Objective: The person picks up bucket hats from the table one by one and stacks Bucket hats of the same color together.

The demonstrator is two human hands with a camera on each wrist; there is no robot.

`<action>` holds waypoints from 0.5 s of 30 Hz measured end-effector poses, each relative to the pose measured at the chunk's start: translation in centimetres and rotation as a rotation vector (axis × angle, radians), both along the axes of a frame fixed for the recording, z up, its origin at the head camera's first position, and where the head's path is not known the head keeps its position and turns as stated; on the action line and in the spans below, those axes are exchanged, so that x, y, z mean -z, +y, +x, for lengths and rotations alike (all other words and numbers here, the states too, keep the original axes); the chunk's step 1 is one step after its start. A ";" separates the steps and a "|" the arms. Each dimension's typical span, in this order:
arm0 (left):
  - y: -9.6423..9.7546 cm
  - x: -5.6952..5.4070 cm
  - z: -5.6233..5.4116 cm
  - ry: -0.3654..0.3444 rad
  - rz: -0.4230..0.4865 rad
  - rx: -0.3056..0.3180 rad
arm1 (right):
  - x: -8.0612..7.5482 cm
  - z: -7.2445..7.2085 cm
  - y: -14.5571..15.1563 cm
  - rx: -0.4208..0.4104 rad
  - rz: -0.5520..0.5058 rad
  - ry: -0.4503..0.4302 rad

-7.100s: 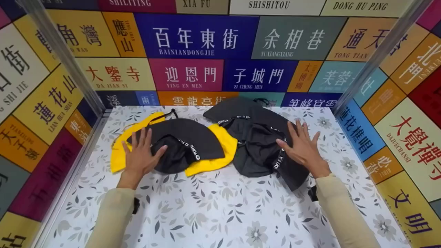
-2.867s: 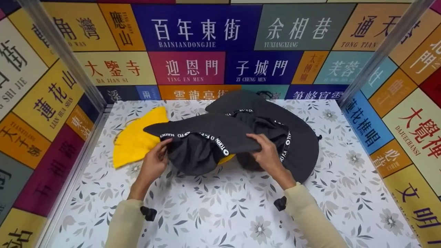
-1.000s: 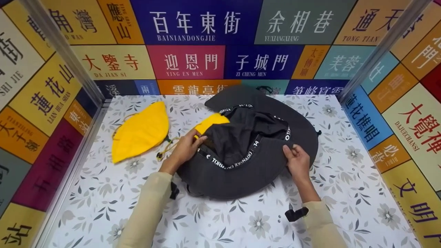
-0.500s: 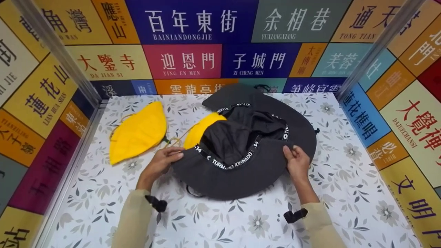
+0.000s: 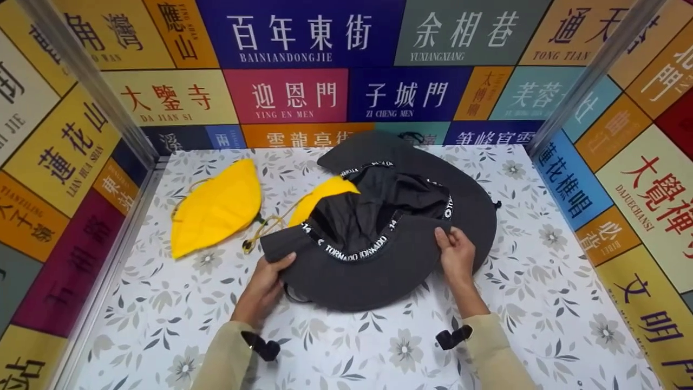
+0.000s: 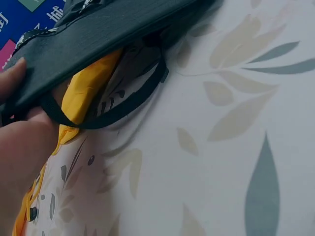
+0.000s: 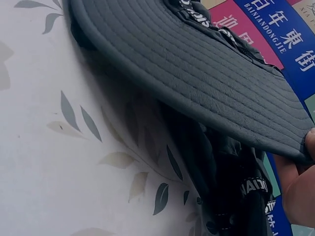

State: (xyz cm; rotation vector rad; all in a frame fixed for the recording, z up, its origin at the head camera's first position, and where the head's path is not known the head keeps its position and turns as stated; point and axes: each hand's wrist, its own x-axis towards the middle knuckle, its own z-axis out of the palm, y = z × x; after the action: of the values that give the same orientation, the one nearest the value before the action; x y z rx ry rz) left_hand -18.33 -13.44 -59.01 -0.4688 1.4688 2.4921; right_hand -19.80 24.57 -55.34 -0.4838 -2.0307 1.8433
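Near dark hat (image 5: 357, 281): lining up, overlapping the far dark hat (image 5: 471, 200); yellow hat (image 5: 216, 211) well apart from it.
Left hand (image 5: 265, 284): I see it nearly closed, thumb over the brim, fingers beneath.
Right hand (image 5: 456, 254): pinching the brim's other end.
Brim step: handling it two-handed, I judge; the next move calls for both grips staying firm, since the crown looks limp.

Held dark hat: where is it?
In the head view, the held dark hat is central, between left hand and right hand, in front of the other dark hat.
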 end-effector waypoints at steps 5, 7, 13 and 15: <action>-0.2 -0.1 -0.3 -0.017 -0.037 -0.061 | 0.2 -0.2 -0.6 -0.008 0.029 0.018; -0.5 -0.2 -0.2 -0.024 -0.053 -0.069 | 0.3 -0.1 -0.7 -0.009 0.038 0.013; -1.2 -0.2 -0.2 -0.043 -0.058 -0.085 | 0.3 0.0 -0.3 -0.045 0.041 -0.053; -1.4 -0.3 -0.1 -0.046 -0.038 -0.102 | 0.3 0.1 -0.1 -0.067 0.042 -0.080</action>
State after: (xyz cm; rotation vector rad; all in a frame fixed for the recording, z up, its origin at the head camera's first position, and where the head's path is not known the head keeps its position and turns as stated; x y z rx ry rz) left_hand -18.47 -14.88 -58.74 -0.6184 1.5126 2.5158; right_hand -19.70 24.45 -55.67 -0.4908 -2.1576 1.8435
